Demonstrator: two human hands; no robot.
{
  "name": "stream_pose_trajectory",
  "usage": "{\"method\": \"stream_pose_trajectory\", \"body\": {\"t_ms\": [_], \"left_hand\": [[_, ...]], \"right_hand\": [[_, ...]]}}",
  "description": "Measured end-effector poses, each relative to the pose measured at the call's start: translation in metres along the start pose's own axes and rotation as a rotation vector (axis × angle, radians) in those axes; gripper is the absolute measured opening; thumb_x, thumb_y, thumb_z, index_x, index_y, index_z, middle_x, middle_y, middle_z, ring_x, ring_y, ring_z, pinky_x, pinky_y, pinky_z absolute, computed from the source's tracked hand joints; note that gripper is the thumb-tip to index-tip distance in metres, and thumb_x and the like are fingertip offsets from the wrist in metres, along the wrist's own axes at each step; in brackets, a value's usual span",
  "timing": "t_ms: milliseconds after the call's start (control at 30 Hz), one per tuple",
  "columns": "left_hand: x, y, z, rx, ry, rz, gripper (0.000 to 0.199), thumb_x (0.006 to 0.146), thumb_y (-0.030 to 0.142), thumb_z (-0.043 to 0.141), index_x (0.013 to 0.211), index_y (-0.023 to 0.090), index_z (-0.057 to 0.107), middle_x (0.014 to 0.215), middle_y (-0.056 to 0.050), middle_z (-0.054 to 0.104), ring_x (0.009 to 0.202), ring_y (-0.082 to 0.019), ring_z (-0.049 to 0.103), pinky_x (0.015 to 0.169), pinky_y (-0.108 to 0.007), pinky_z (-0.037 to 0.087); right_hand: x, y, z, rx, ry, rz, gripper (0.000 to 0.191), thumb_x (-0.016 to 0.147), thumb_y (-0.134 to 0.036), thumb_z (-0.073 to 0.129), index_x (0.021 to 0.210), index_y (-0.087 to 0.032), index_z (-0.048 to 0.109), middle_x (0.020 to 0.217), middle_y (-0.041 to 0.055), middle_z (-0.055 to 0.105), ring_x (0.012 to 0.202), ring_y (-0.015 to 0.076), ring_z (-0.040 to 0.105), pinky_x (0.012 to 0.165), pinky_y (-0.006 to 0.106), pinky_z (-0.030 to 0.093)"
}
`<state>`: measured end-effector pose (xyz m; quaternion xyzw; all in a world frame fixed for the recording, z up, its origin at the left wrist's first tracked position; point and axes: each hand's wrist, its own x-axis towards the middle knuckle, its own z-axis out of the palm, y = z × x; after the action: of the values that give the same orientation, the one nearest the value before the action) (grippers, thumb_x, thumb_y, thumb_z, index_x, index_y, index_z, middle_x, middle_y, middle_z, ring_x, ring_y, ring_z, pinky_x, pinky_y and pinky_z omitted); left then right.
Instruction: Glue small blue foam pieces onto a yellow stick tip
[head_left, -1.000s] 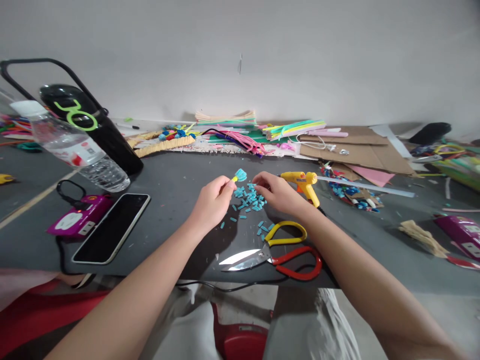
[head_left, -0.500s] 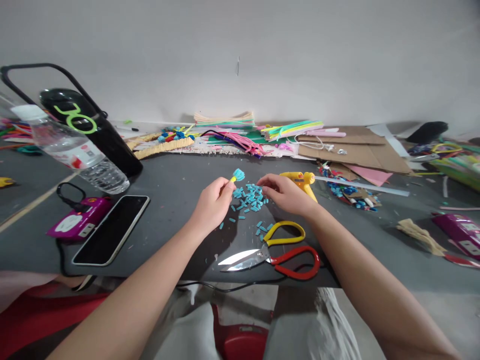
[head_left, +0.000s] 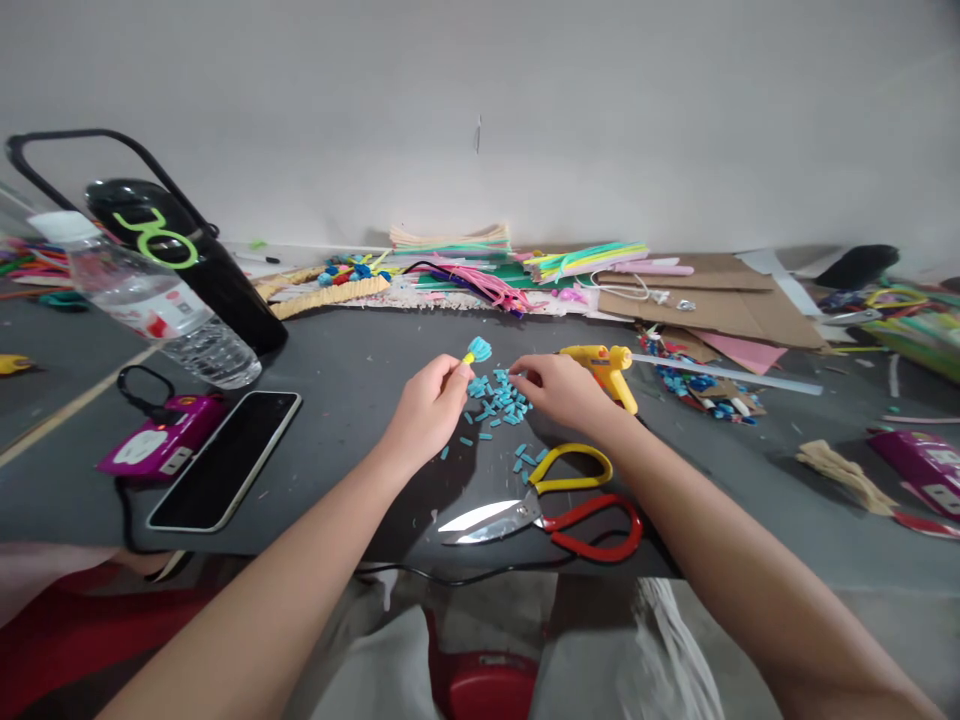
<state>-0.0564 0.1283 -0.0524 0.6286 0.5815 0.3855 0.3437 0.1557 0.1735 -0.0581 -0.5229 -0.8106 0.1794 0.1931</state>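
Observation:
My left hand [head_left: 429, 408] pinches a small tuft of blue pieces on a short yellow stem [head_left: 478, 350], its blue end pointing up and away from me. A loose pile of short blue fuzzy cut pieces [head_left: 501, 398] lies on the dark table between my hands. At the right edge of this pile is my right hand [head_left: 559, 385], its fingers curled with the tips close together. Whatever those fingertips hold, if anything, is too small to make out. Scissors [head_left: 529, 518] with one yellow and one red handle lie in front of the pile, near the table edge.
A yellow glue gun [head_left: 604, 368] with a long glue stick sits beyond my right forearm. On the left are a phone [head_left: 225, 460], a purple power strip [head_left: 161, 435], a water bottle [head_left: 165, 310] and a black flask [head_left: 240, 290]. Craft stems [head_left: 589, 262] and cardboard [head_left: 705, 300] line the wall.
My right hand has shifted slightly left and away from me, its fingertips lifting off the blue pieces. My left hand keeps the tuft almost still.

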Motion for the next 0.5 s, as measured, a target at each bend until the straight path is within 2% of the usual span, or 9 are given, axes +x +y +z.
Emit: {"method": "stream_pose_trajectory", "body": {"t_ms": [133,267,367,500], "left_hand": [[0.000,0.001,0.000,0.016,0.008,0.001,0.031,0.099,0.044,0.044,0.091,0.019,0.061,0.062,0.003,0.052,0.054,-0.011,0.044,0.056,-0.026,0.034],[0.001,0.002,0.000,0.014,0.014,-0.003,0.031,0.099,0.045,0.045,0.091,0.019,0.061,0.062,0.004,0.052,0.054,-0.011,0.044,0.056,-0.026,0.034],[0.001,0.002,-0.001,0.015,0.013,-0.008,0.030,0.098,0.044,0.045,0.091,0.019,0.061,0.061,0.004,0.051,0.053,-0.011,0.043,0.056,-0.026,0.034],[0.001,0.002,-0.002,0.018,0.014,-0.004,0.030,0.099,0.043,0.045,0.091,0.019,0.061,0.060,0.004,0.051,0.052,-0.011,0.042,0.056,-0.026,0.033]], "right_hand": [[0.015,-0.012,0.005,-0.050,-0.099,0.020,0.022,0.090,-0.036,0.060,0.094,-0.022,0.076,0.090,0.0049,0.075,0.077,0.0185,0.064,0.063,0.027,0.038],[0.031,-0.021,0.016,-0.081,-0.158,0.103,0.015,0.082,-0.032,0.066,0.089,-0.021,0.073,0.094,0.0069,0.075,0.081,0.0209,0.064,0.065,0.027,0.039],[0.037,-0.023,0.022,-0.060,-0.176,0.148,0.007,0.076,-0.023,0.067,0.081,-0.020,0.071,0.089,0.0078,0.074,0.078,0.0216,0.064,0.065,0.028,0.039],[0.039,-0.021,0.018,0.062,-0.219,0.138,0.004,0.075,-0.018,0.064,0.073,-0.018,0.067,0.076,0.0045,0.071,0.068,0.0165,0.060,0.062,0.026,0.040]]}}
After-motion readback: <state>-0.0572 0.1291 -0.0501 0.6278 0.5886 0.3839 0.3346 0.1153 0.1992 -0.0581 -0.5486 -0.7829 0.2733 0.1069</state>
